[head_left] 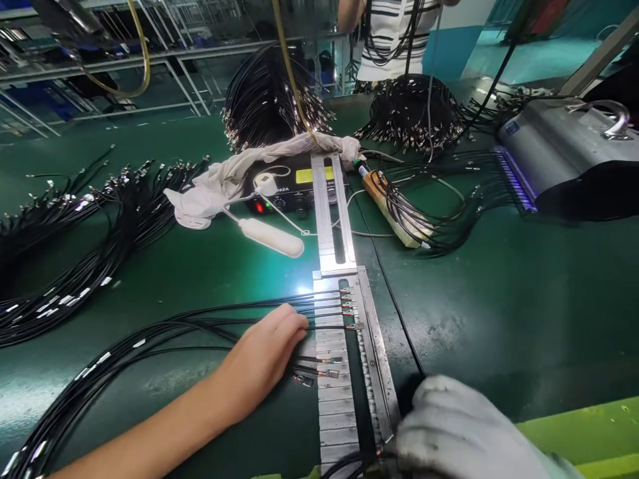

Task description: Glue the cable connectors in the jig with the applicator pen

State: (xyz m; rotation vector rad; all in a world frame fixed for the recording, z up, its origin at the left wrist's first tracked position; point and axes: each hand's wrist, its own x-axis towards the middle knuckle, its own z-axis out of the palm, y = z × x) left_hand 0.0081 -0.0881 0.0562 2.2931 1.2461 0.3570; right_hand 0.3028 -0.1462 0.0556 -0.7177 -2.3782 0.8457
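My bare left hand (272, 339) is closed on a black cable beside the slotted metal fixture (335, 399). Several thin black cables (174, 322) run from the left across the fixture's upper slots, their small metal connectors (348, 303) lined up over its groove. Loose connector ends (327, 374) lie just below my left fingers. In a white glove, my right hand (449, 422) is curled at the fixture's lower right, around a dark handle-like thing (410, 392) with a black cord; its fingertips are partly hidden and blurred.
Behind the fixture stand a black control box (302, 205) and a white cloth (224, 176). Cable bundles (100, 219) lie left, with more (272, 100) at the back. A grey machine (569, 153) is at the right. Beyond the table, a person in a striped top (397, 33) holds cables.
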